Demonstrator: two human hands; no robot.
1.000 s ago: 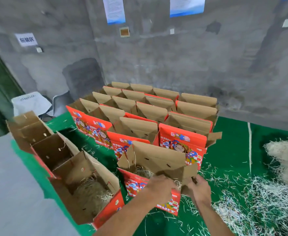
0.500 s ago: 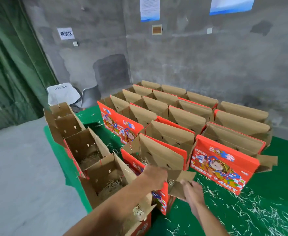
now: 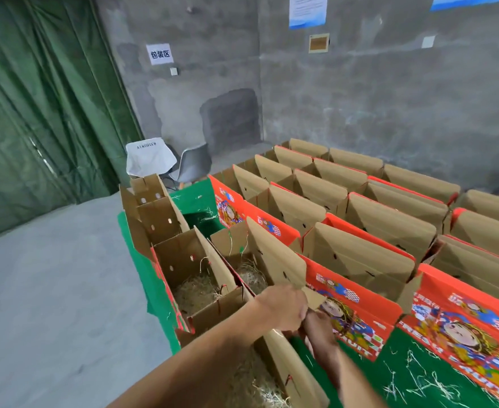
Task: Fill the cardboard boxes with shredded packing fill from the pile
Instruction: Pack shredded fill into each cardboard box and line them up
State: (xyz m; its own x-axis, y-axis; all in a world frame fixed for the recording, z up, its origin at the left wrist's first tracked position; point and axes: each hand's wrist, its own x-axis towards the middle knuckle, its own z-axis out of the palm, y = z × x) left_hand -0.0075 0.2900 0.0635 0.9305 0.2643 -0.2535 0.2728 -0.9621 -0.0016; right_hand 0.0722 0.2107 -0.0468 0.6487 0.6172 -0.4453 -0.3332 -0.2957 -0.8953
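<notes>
Both hands have carried the box leftward against the filled boxes; the left hand grips its near flap, the right hand holds its corner beneath. Straw fill lies inside, just beyond the knuckles.

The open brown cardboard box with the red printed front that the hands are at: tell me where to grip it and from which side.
Grip the open brown cardboard box by its upright brown cardboard flap, coming from above at the near end, where the left hand and right hand meet. The flap stands tall with a free top edge; neighbouring boxes crowd its sides.
</notes>
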